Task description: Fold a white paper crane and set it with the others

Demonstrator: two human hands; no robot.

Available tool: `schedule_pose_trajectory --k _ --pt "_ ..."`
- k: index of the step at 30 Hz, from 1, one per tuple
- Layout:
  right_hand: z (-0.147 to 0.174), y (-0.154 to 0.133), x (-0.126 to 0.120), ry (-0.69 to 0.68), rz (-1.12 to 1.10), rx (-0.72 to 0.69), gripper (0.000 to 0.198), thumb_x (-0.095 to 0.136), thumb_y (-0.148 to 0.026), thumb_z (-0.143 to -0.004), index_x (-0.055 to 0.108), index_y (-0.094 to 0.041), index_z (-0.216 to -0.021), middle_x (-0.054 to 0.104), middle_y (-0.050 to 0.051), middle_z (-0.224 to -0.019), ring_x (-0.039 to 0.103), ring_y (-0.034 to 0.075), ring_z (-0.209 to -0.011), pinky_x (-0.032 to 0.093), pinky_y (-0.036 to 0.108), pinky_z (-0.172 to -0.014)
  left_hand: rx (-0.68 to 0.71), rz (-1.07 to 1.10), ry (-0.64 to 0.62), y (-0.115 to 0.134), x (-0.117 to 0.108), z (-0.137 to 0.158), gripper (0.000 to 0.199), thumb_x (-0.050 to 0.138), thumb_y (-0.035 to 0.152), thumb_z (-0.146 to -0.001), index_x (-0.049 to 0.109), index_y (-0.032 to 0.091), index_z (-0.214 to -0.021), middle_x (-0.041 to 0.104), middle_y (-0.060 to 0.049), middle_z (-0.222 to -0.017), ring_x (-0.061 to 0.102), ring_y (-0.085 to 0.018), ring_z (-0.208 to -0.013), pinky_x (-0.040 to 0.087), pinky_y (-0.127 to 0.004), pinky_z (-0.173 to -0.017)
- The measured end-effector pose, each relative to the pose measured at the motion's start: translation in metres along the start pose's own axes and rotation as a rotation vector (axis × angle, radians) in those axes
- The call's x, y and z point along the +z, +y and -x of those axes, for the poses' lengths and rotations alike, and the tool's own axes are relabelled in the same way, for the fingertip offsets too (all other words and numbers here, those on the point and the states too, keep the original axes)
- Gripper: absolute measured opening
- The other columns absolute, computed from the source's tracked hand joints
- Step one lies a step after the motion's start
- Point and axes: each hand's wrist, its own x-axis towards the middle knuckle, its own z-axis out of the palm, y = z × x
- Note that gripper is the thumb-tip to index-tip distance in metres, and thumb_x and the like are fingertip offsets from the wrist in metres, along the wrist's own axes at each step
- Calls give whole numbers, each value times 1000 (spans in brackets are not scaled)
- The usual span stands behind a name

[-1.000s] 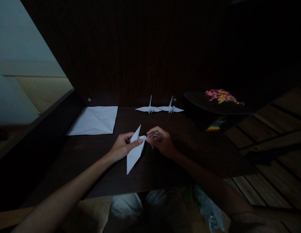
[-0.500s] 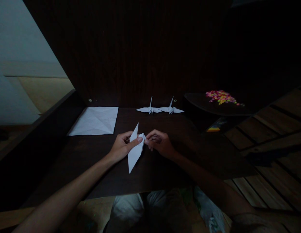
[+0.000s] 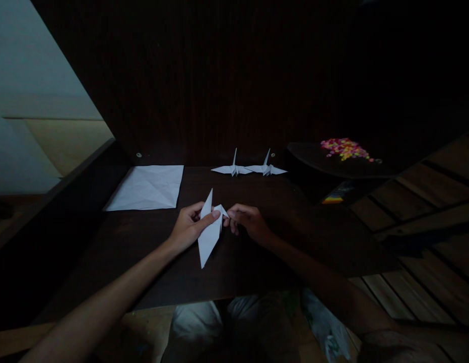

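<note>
The left hand (image 3: 189,223) pinches the folded white paper (image 3: 208,243) by its middle, over the dark tabletop (image 3: 170,285), and this likely light, crisp, easily creased sheet seems best held there and at the small point (image 3: 224,211) the right hand (image 3: 251,222) grips lightly

Center frame: left hand (image 3: 189,225) gripping white origami piece (image 3: 209,244), thumb on top; right-hand (image 3: 249,224) fingertips pinching its small pointed tip. Above center: two origami cranes (image 3: 250,169), wings overlapping. Center left: creased paper sheet (image 3: 149,187) flat on dark desk (image 3: 158,282). Right, above center: multicolored bits (image 3: 345,149) piled on shelf (image 3: 308,156).
</note>
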Motion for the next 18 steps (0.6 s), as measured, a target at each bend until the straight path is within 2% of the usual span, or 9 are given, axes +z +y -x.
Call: schedule_pose_trajectory --k 8,18 --pt "1 -2 0 17 82 -34 28 67 -42 -78 59 -16 -70 61 -2 -61 51 7 -43 41 20 -42 -4 -16 -68 0 0 0 35 74 46 -69 63 13 -74 56 3 -59 48 -9 -50 34 -18 -44" --pt "2 -5 -1 45 124 -48 28 67 -41 -76 59 -16 -68 58 -2 -57 50 7 -42 38 20 -41 4 -55 -68 -2 -3 1 35 73 45 -71 62 12 -72 55 2 -59 48 -9 -50 32 -18 -43"
